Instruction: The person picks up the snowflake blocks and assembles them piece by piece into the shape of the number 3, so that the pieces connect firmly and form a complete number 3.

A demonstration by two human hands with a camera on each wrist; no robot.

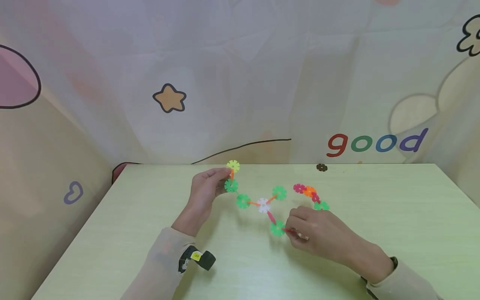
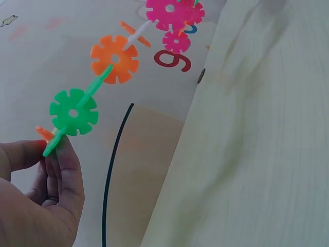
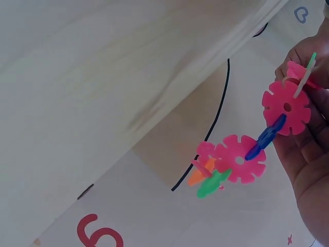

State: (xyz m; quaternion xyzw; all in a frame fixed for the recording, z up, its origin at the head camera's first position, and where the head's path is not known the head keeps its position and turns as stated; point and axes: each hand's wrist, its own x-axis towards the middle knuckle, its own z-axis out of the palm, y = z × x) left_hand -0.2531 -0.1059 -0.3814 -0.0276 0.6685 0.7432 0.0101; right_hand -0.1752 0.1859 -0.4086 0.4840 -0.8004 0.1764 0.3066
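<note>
A chain of notched plastic snowflake discs stretches between both hands, held up over the table. In the head view my left hand (image 1: 204, 193) pinches its left end, by a green disc (image 1: 231, 186) with a yellow disc (image 1: 233, 166) above. A white disc (image 1: 263, 205) in the middle branches to another green disc (image 1: 279, 193). My right hand (image 1: 318, 233) grips the right end, covering part of it. Beyond its knuckles a red, orange and green run (image 1: 309, 191) shows. In the right wrist view, pink discs (image 3: 240, 159) joined by a blue disc (image 3: 266, 137) hang by the palm.
A dark brown disc (image 1: 321, 167) lies at the far edge of the pale table (image 1: 123, 250). Behind stands a printed cloth backdrop (image 1: 240, 83) with a star and the word "good". The left wrist wears a black strap with a camera (image 1: 196, 258).
</note>
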